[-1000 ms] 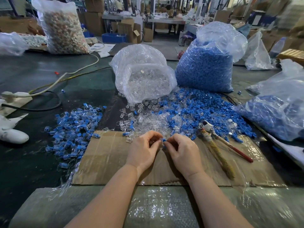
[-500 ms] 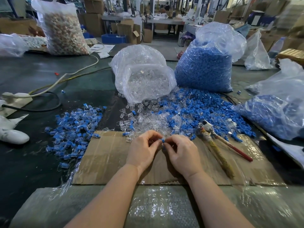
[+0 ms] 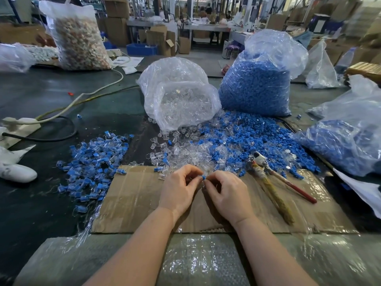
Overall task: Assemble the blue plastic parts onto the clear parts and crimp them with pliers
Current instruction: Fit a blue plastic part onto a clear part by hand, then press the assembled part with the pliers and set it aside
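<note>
Almost nothing has changed over the last second: the left hand and right hand stay fingertip to fingertip over the cardboard sheet at the worktop's near edge, both pinching one blue part, presumably seating it on a clear piece too small to see. Fitting seems unfinished; the pliers lie untouched beside the right hand.

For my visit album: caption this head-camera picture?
Both hands pinch a blue part; pliers lie idle alongside.
</note>
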